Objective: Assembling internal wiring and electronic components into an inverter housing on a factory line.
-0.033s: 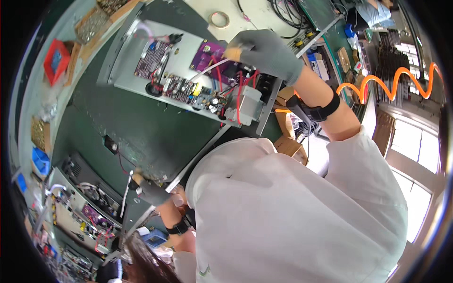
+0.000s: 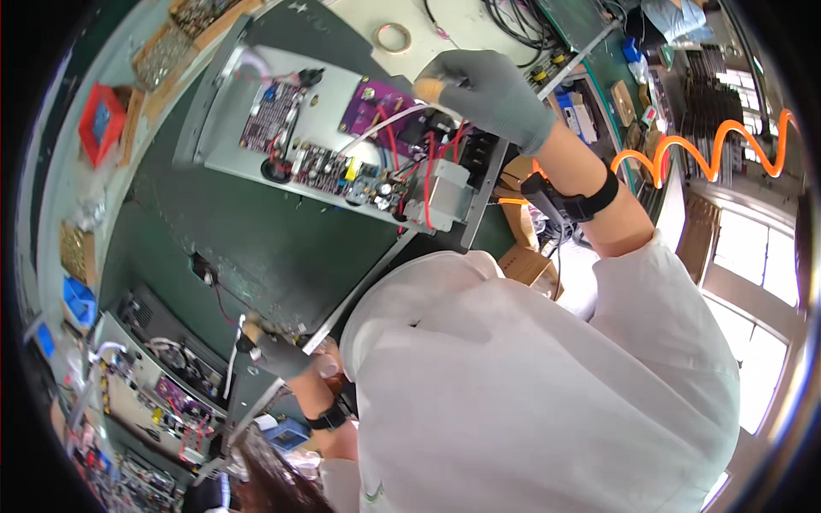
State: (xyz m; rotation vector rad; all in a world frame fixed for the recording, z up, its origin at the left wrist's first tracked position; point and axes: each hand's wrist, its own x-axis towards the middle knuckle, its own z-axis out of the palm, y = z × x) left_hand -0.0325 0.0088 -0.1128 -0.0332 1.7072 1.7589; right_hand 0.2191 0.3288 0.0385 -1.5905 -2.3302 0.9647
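Observation:
My right hand (image 2: 487, 96), in a grey glove with bare fingertips, is closed over the circuit assembly. Its thumb and fingers pinch at a white cable (image 2: 380, 128), which bows up from the metal chassis (image 2: 329, 103). Beneath the fingers are a purple circuit board (image 2: 363, 107) and red wires (image 2: 429, 179); a grey metal block (image 2: 446, 198) sits at the chassis's right end. My left hand (image 2: 278, 352), also gloved, is lower left at the bench edge. Its fingers are closed around a thin white strip (image 2: 233, 363) with a dark piece beside it; the exact kind is unclear.
A small black part (image 2: 203, 268) with a thin wire lies on the green bench (image 2: 256, 231). Another open chassis (image 2: 137, 385) stands lower left. Red bin (image 2: 103, 124) and blue bin (image 2: 79, 301) line the left. A tape roll (image 2: 392, 38) lies behind; an orange coiled hose (image 2: 723, 141) hangs right.
The white cable under my right hand now bows in a curve past the fingertips, where it ran straighter. My right hand has shifted very slightly; my left hand stays nearly in place.

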